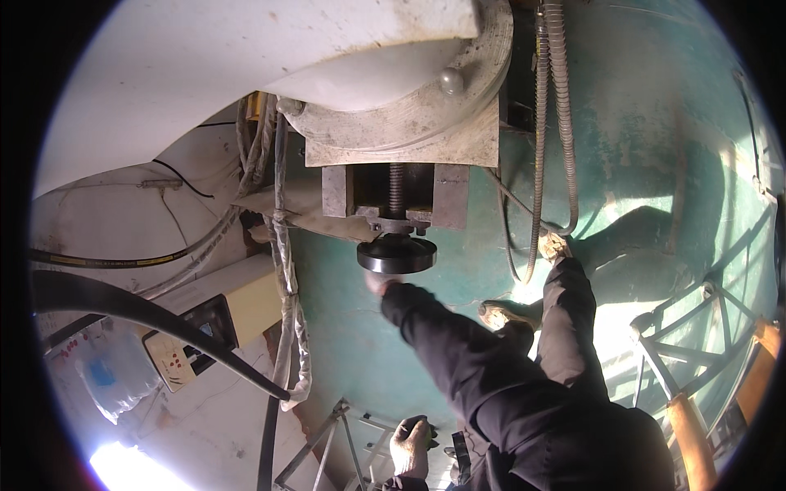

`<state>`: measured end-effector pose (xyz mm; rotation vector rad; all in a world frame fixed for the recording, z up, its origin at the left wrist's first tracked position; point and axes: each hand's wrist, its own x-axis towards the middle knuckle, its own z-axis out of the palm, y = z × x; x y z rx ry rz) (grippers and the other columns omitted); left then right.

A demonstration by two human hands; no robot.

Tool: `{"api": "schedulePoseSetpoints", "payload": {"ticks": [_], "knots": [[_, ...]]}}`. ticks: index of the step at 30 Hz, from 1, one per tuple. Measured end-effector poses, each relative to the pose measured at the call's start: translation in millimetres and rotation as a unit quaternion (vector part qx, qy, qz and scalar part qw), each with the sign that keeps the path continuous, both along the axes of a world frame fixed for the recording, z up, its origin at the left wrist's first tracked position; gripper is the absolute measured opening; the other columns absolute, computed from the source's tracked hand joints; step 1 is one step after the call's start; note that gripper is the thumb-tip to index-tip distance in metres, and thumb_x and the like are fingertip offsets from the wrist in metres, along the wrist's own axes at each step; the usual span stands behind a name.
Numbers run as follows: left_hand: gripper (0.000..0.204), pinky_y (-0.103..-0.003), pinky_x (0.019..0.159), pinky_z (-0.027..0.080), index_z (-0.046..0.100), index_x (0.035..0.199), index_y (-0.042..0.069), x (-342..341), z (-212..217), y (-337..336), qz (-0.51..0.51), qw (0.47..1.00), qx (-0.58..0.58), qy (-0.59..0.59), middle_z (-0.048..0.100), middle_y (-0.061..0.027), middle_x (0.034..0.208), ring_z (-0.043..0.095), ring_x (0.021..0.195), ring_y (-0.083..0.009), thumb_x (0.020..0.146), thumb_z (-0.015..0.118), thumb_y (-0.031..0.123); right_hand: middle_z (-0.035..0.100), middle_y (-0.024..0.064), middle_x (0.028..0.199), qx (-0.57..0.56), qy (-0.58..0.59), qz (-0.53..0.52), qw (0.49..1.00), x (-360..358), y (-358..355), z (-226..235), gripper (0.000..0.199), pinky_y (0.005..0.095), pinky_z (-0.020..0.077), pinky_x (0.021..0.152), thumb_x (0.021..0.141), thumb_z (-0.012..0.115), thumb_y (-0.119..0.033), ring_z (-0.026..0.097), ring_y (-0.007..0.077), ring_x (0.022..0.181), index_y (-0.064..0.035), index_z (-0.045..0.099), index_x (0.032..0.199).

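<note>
A round black handwheel sits at the near end of a threaded screw under a heavy metal machine part. My right arm reaches to it in a dark sleeve. Only a small, blurred bit of my right hand shows at the wheel's near rim; its fingers are hidden. Low in the picture is my left hand in a pale glove, well away from the wheel. Its fingers look curled, with a dark patch beside them; whether that is a held thing I cannot make out.
Ribbed metal hoses hang right of the machine, and wrapped cables on the left. A beige control box stands at left. Tan shoes rest on the green floor. A metal-framed seat is at right.
</note>
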<state>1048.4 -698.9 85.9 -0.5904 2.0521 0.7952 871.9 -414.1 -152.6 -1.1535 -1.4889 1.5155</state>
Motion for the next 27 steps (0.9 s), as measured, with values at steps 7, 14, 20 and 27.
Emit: {"api": "schedulePoseSetpoints", "payload": {"ticks": [7,14,20,27], "knots": [[0.026,-0.030,0.078,0.061,0.081,0.124,-0.002,28.6,-30.8,45.3,-0.044,0.994,-0.018,-0.097,0.080,-0.0041,0.100,0.072,0.084,-0.0132,0.109,0.080,0.019,0.085,0.0081,0.095,-0.387,0.046,0.081,0.917,112.6,25.1,30.6,0.041,0.0328,0.0628,0.075,0.117,0.064,-0.040,0.077,0.0198,0.077,-0.0049,0.081,0.103],[0.023,-0.030,0.079,0.059,0.079,0.124,-0.002,29.1,-35.5,84.5,-0.051,0.993,0.058,-0.094,0.080,-0.0035,0.100,0.072,0.086,-0.0120,0.111,0.077,0.017,0.079,0.0054,0.095,-0.651,0.240,0.026,0.720,68.7,8.5,33.5,0.036,0.0403,0.0567,0.076,0.117,0.062,-0.038,0.068,0.0207,0.074,-0.0071,0.080,0.109],[0.020,-0.032,0.082,0.061,0.081,0.119,-0.003,23.2,-31.3,71.9,-0.108,0.992,0.010,-0.070,0.080,-0.0074,0.100,0.074,0.089,-0.0152,0.108,0.075,0.012,0.069,-0.0009,0.086,-0.270,0.057,0.184,0.944,92.3,35.7,-4.7,0.019,0.0352,0.0432,0.063,0.111,0.072,-0.028,0.057,0.0145,0.064,-0.0091,0.077,0.107],[0.022,-0.030,0.078,0.059,0.081,0.120,-0.002,30.6,-36.1,73.4,-0.090,0.989,0.046,-0.110,0.081,-0.0054,0.098,0.073,0.086,-0.0134,0.109,0.079,0.017,0.058,-0.0084,0.075,-0.751,0.230,0.065,0.615,65.0,10.2,67.0,0.012,0.0293,0.0275,0.049,0.103,0.084,-0.016,0.045,0.0074,0.052,-0.0115,0.073,0.104]]}}
